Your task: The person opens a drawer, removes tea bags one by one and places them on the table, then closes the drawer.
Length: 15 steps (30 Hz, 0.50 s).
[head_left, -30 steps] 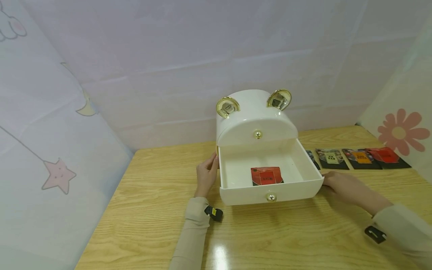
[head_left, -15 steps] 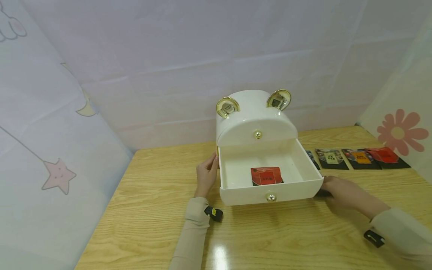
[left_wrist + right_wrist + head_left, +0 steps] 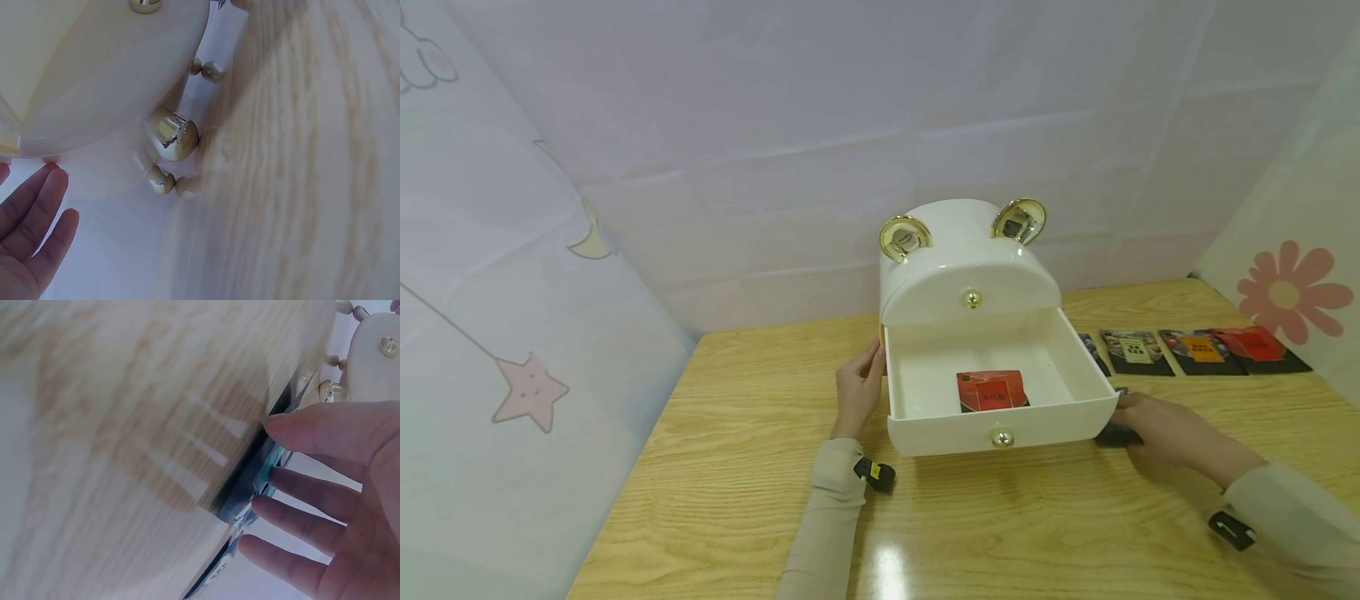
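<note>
The dark packet [image 3: 1117,435] lies at the fingertips of the right hand [image 3: 1180,433], just outside the front right corner of the pulled-out drawer [image 3: 940,435]. In the right wrist view its printed face shows patches of green; the thumb is on one side of it and the long, slightly bent fingers on the other, so the hand pinches it at the edge, near the desk [image 3: 737,500] surface. The left hand [image 3: 859,390] rests its fingertips against the left side of the white box [image 3: 962,229], its fingers extended and loosely apart, with nothing held. The box stands near the desk's far edge. A red packet [image 3: 992,392] lies inside the drawer, against its front wall. More packets [image 3: 1202,353] line up toward the desk's far right corner, beyond the right hand.
</note>
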Motion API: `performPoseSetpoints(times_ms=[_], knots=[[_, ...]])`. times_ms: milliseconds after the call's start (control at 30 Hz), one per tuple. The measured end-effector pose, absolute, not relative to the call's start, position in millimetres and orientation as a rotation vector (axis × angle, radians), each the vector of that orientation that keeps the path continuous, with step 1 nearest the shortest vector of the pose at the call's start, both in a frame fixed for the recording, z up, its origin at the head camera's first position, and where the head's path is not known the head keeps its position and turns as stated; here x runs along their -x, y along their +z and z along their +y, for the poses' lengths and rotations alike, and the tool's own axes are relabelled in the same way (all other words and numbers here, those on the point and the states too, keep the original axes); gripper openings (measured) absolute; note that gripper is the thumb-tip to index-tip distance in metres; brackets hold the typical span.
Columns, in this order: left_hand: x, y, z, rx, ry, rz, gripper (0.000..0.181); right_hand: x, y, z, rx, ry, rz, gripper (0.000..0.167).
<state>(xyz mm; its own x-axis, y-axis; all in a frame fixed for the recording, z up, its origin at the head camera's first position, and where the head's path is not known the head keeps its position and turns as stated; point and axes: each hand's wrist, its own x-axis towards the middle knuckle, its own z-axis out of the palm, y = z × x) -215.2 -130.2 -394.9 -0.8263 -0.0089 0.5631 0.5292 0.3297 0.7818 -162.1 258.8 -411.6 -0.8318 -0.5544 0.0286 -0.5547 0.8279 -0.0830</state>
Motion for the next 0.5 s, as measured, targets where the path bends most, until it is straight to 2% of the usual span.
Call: performPoseSetpoints(times_ms=[267, 500], knots=[[214.7, -394.1, -130.8, 0.470, -1.513, -2.125, 0.028, 160.2, -409.4, 257.7, -0.866, 0.165, -3.017, 0.047], [214.5, -393.6, -131.1, 0.479, -1.525, -2.127, 0.029, 161.5, -390.7, 258.3, -0.827, 0.135, -2.884, 0.030]])
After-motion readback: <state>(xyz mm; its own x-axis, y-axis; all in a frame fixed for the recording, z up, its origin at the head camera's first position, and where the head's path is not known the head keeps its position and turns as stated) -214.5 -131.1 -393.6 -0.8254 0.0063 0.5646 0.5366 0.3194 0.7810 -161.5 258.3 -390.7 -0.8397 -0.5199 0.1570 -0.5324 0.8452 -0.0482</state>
